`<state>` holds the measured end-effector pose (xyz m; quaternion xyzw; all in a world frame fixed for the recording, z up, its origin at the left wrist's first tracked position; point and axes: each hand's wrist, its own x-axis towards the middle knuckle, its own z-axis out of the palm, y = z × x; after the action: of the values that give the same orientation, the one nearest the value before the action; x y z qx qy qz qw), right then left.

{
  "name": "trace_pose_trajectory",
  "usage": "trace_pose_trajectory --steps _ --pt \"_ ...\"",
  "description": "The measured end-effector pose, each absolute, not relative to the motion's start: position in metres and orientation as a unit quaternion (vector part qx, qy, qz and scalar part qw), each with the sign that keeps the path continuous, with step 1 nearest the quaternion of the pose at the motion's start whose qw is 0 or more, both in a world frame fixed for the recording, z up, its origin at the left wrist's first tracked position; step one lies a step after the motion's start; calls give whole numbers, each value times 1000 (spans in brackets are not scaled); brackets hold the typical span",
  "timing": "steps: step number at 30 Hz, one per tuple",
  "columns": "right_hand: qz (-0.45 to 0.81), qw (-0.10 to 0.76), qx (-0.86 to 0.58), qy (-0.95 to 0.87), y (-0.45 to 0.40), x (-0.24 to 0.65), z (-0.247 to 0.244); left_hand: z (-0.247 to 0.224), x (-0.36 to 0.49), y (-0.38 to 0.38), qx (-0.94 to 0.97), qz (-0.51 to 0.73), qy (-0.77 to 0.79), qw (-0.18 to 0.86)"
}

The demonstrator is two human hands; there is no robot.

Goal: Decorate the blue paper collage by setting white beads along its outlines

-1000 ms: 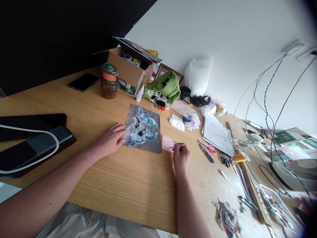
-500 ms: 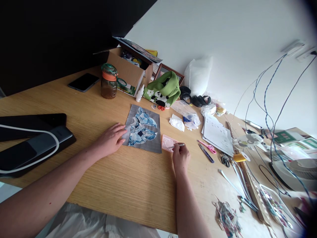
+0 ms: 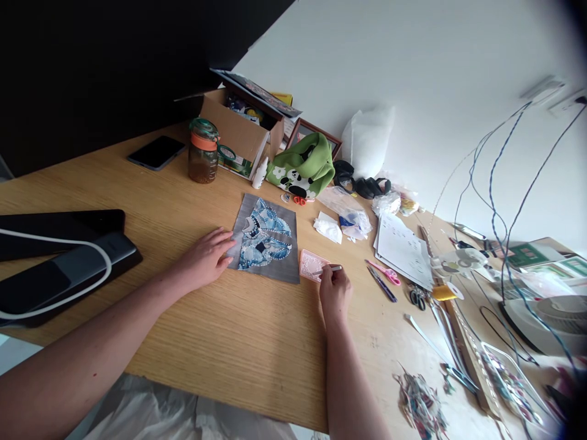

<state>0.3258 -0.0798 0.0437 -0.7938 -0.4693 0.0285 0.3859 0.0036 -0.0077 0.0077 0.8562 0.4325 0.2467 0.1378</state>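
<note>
A grey sheet of fabric [image 3: 287, 272] with a blue and white beaded pattern lies flat on the wooden table. My left hand [image 3: 210, 258] rests palm down, fingers stretched out, with the fingertips on the sheet's left edge. To the sheet's right is a small pink tray [image 3: 308, 264] holding scattered tiny white bits. My right hand [image 3: 335, 290] is closed around a slim white pen-like tool [image 3: 332, 269], whose tip points left over the tray. The tip itself is too small to make out clearly.
Behind the sheet stand a jar [image 3: 203, 153], a white bottle [image 3: 260, 173] and a green panda bag [image 3: 302, 168]. Pink scissors [image 3: 389, 274], a dark pen-shaped tool [image 3: 382, 285] and papers [image 3: 403, 247] lie to the right. A phone [image 3: 156, 152] is at the back left.
</note>
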Motion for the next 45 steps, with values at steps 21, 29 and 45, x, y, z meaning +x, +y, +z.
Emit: trace_pose_trajectory --steps 21,29,45 --pt "61 446 -775 -443 -84 322 46 8 5 -8 861 249 428 117" --pt "104 481 -742 -455 -85 309 45 9 4 -9 861 247 429 121" --pt "157 523 -700 -460 -86 291 47 10 5 -10 855 251 433 134"
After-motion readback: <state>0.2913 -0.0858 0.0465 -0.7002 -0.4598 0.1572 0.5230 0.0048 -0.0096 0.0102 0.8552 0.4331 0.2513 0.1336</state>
